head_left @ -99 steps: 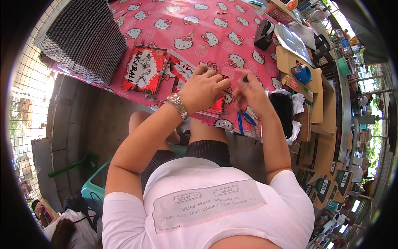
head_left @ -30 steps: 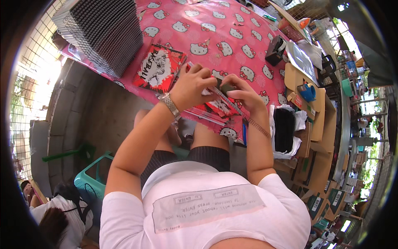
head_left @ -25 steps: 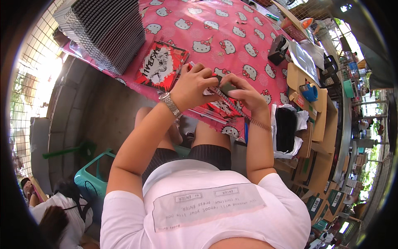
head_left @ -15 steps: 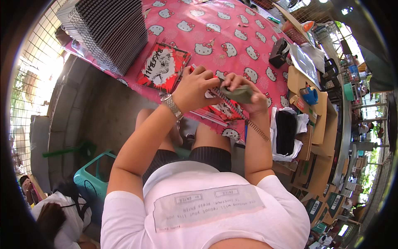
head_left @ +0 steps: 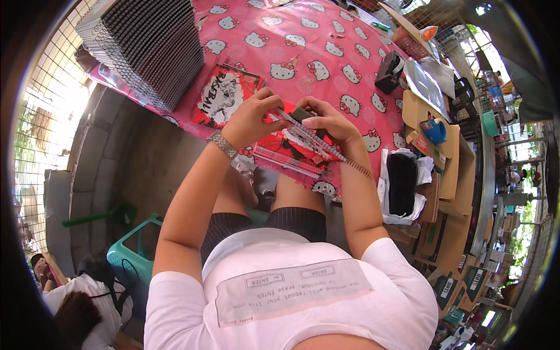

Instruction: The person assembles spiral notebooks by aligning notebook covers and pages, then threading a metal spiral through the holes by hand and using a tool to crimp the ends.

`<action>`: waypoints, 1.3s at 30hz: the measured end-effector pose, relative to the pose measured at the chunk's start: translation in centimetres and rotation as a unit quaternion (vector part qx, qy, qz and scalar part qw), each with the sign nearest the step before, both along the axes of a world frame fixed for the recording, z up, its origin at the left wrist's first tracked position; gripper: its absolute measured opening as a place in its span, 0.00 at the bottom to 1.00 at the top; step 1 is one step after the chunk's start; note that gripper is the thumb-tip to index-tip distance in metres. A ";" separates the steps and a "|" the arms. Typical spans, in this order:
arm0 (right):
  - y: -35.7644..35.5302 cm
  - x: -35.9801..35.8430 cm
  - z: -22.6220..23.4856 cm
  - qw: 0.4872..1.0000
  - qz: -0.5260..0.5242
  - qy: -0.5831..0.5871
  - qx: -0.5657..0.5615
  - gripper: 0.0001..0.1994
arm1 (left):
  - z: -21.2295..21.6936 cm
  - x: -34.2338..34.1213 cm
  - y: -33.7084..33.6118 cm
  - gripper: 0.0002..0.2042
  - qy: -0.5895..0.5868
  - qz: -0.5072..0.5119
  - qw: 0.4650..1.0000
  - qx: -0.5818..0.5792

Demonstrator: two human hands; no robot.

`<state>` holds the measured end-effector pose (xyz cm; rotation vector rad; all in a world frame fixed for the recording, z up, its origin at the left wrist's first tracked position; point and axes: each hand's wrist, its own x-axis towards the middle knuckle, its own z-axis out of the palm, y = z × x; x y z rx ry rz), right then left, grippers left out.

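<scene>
A: Head view: left hand point(head_left: 252, 118) and right hand point(head_left: 328, 119) both pinched with fingers on a metal spiral binding coil point(head_left: 326, 146), held over a red-covered notebook point(head_left: 291, 153) at the tabletop point(head_left: 326, 52) edge.

B: Risks?

A: Likely a coil slipping out of the punched holes, or snagging, given the long free end past the right wrist.

B: Surface, surroundings?

A: Pink cartoon-cat cloth; second red notebook point(head_left: 224, 96) beside; tall dark stack point(head_left: 149, 49) at left; cardboard pieces point(head_left: 443, 169) right. Outdoor stall, wire mesh, teal basket point(head_left: 131, 256) below.
</scene>
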<state>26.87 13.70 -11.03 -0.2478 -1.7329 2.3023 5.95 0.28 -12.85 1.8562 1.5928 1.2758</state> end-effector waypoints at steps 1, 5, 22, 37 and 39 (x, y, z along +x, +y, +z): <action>0.1 -0.3 0.2 0.996 -0.017 -0.077 0.036 0.27 | 0.1 0.1 0.2 0.16 0.001 0.001 1.000 0.003; -0.8 0.8 0.3 1.000 -0.005 0.008 0.011 0.24 | -0.2 0.5 0.2 0.16 -0.029 -0.035 0.999 -0.015; -0.1 0.3 0.4 0.990 0.012 0.134 -0.046 0.25 | 0.0 1.2 1.5 0.18 -0.025 -0.093 0.995 0.024; 7.2 12.5 -11.0 0.681 -0.351 -0.391 0.510 0.26 | -0.4 2.8 2.2 0.12 -0.124 0.001 0.992 0.027; 6.2 16.1 -14.1 0.675 -0.383 -0.330 0.537 0.26 | -0.7 3.2 1.8 0.09 -0.138 0.012 0.990 0.019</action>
